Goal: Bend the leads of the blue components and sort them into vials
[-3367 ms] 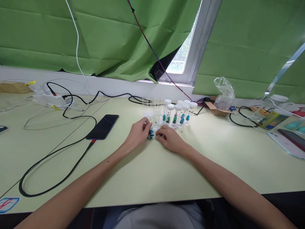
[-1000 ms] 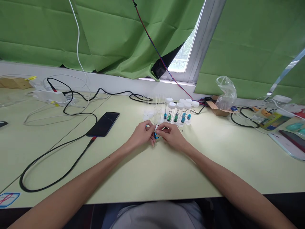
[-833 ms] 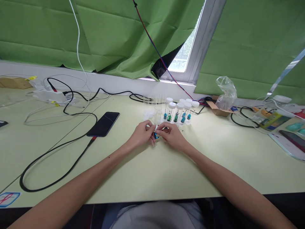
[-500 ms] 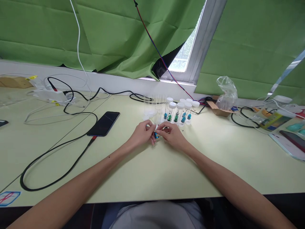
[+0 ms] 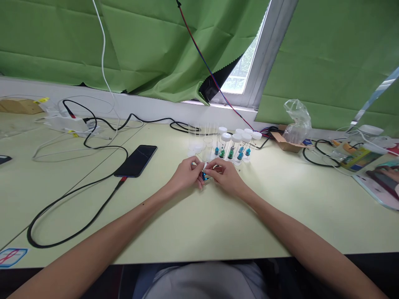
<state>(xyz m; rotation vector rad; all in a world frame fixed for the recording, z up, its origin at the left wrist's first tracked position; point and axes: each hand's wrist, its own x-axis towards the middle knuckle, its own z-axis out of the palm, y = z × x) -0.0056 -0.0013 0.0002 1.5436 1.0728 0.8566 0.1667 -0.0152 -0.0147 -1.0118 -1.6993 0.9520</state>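
My left hand (image 5: 188, 172) and my right hand (image 5: 226, 175) meet over the table, thumbs and fingers pinched together. Between them is a small shiny blue piece (image 5: 205, 176) with a whitish part at its top; the fingers hide most of it and its kind is unclear. Just beyond my fingers stand clear open tubes (image 5: 208, 145). To their right is a cluster of clear tubes with white lids (image 5: 226, 136). Inside these hang small blue pieces (image 5: 240, 156) and green pieces (image 5: 230, 155) on thin dark stems.
A black phone (image 5: 136, 161) with a black cable (image 5: 62, 195) lies to the left. Behind the tubes on the right is a cardboard box (image 5: 285, 144) holding a plastic bag (image 5: 297, 124). At the right edge another person's hand (image 5: 392, 173) touches a dark phone (image 5: 378, 178).
Another person's hand has come in at the right edge, onto the dark phone there. My own hands keep nearly the same place and pinch.
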